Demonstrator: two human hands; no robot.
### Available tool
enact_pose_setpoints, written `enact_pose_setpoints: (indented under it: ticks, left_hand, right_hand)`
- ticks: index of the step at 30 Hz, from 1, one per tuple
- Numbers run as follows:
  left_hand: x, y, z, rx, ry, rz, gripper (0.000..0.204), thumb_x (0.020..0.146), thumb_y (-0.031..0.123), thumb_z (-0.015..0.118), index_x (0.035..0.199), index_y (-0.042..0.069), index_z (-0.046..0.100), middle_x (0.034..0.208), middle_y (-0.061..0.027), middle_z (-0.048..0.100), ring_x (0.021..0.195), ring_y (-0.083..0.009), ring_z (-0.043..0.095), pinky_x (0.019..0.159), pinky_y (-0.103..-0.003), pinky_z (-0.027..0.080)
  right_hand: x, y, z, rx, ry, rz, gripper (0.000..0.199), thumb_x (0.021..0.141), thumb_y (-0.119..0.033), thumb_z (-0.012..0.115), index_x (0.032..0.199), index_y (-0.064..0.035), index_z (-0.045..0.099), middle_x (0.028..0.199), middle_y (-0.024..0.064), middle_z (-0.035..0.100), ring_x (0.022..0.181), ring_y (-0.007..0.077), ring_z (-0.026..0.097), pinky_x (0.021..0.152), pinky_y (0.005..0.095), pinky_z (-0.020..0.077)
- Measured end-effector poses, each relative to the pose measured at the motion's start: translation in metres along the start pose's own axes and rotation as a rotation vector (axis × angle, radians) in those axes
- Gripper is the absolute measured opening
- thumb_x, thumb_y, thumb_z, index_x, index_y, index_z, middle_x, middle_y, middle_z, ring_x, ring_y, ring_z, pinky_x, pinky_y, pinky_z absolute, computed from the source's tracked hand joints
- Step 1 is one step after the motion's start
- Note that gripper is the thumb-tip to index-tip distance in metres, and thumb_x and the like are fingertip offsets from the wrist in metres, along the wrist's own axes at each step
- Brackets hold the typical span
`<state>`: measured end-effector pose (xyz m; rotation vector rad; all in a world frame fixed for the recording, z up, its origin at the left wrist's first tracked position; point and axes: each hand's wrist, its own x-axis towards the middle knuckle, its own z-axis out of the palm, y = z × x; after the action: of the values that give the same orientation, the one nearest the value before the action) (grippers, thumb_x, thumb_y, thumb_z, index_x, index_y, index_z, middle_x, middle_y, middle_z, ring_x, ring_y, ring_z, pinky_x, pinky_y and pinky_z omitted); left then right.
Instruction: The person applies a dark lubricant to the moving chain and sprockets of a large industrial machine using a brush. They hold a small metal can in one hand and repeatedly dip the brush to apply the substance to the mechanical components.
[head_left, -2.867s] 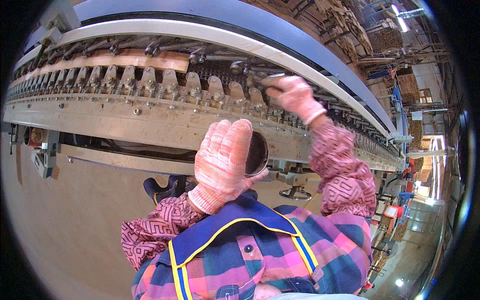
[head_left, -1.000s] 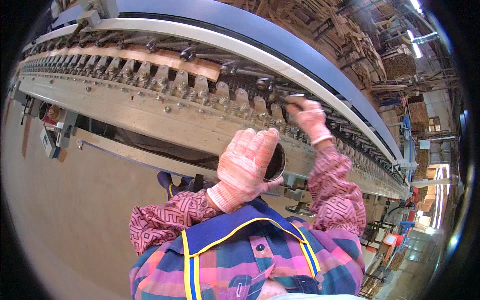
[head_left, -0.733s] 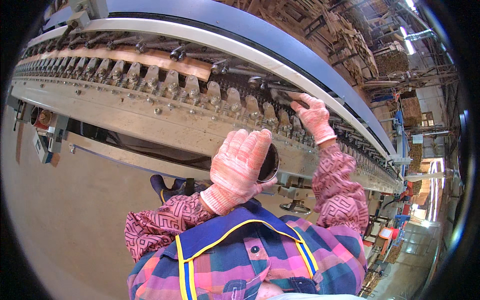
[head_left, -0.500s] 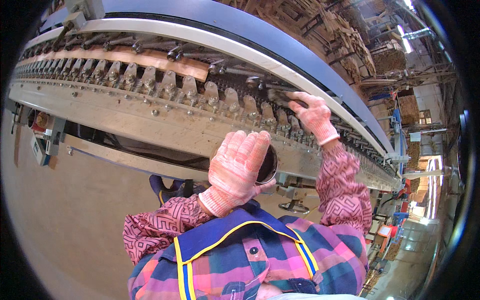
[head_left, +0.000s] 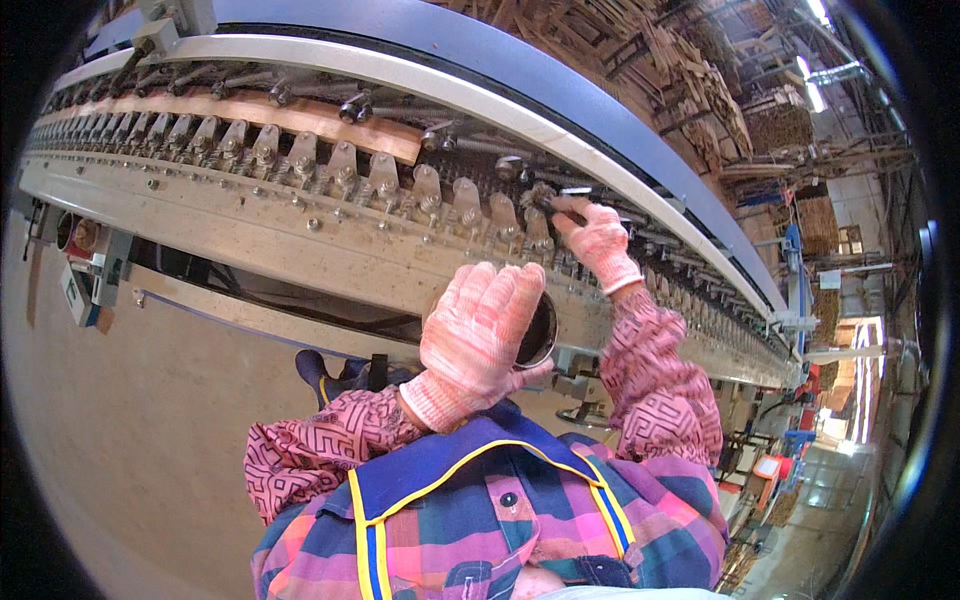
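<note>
My left hand (head_left: 482,335), in a pink-and-white knit glove, is wrapped around a round container (head_left: 541,332) with a dark mouth. Its fingers lie together along the far side and the thumb shows below the rim; the contents cannot be made out. Over the long machine's row of metal tabs and springs, my right hand (head_left: 597,247), gloved alike, pinches what looks like a small grey, bristly brush (head_left: 541,196). The brush end rests at or just above the machine's inner parts; contact is unclear. A reddish wooden strip (head_left: 300,116) lies in the machine further left.
The machine's beige front beam (head_left: 230,210) runs across in front of me. A white rail (head_left: 480,92) and blue cover (head_left: 420,35) bound its far side. A handwheel (head_left: 583,417) sits low beside my right sleeve. Stacked wood (head_left: 680,90) stands beyond.
My right hand has moved left and slightly nearer along the row of tabs, carrying the brush with it. My left hand and the container stay nearly still.
</note>
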<state>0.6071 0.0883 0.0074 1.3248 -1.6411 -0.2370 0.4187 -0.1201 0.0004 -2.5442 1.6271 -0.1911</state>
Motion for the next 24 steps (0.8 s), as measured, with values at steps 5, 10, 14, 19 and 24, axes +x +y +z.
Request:
enact_pose_setpoints:
  ticks: [5,10,14,19,24]
  left_hand:
    - [-0.005,-0.004,-0.001,0.01,0.004,-0.009,0.112,0.046,0.035,0.096,0.141,0.001,0.049,0.13,-0.0189,0.058,0.12,-0.0428,0.057,0.105,-0.053,0.048]
    - [-0.003,-0.001,-0.003,-0.007,-0.025,-0.019,0.114,0.045,0.035,0.096,0.142,0.001,0.047,0.129,-0.0193,0.058,0.12,-0.0424,0.057,0.105,-0.052,0.048]
    - [-0.003,-0.002,-0.005,-0.01,-0.025,-0.017,0.113,0.046,0.035,0.096,0.142,0.0,0.047,0.13,-0.0189,0.058,0.12,-0.0422,0.057,0.105,-0.052,0.048]
    - [-0.002,-0.001,-0.004,-0.012,-0.037,0.008,0.111,0.048,0.037,0.095,0.142,0.0,0.047,0.131,-0.0185,0.058,0.12,-0.042,0.056,0.106,-0.053,0.047]
    - [-0.008,-0.004,-0.01,0.02,-0.072,-0.023,0.107,0.055,0.041,0.091,0.144,0.005,0.045,0.128,-0.0151,0.057,0.119,-0.0361,0.055,0.107,-0.049,0.044]
  right_hand:
    - [0.003,0.001,-0.037,0.083,-0.012,-0.072,0.029,0.089,-0.025,0.076,0.117,-0.0169,0.076,0.104,0.012,0.077,0.095,0.0264,0.074,0.087,0.0372,0.0571]
    - [0.001,0.014,0.009,0.034,-0.034,-0.01,0.031,0.088,-0.035,0.074,0.115,-0.0208,0.076,0.102,0.0161,0.075,0.098,0.0355,0.071,0.089,0.0427,0.056]
    - [-0.006,-0.022,-0.04,0.242,-0.051,-0.237,0.03,0.089,-0.026,0.074,0.117,-0.0154,0.075,0.109,0.0144,0.075,0.103,0.0322,0.071,0.092,0.0391,0.0554]
    - [0.022,-0.056,-0.011,0.36,0.099,-0.198,0.026,0.091,-0.015,0.075,0.116,-0.0067,0.075,0.106,0.013,0.078,0.1,0.0207,0.075,0.088,0.0321,0.0586]
    - [0.037,-0.104,0.012,0.08,-0.039,-0.325,0.026,0.09,-0.022,0.074,0.114,-0.0114,0.075,0.11,0.0151,0.075,0.1,0.0323,0.073,0.087,0.0371,0.0574]
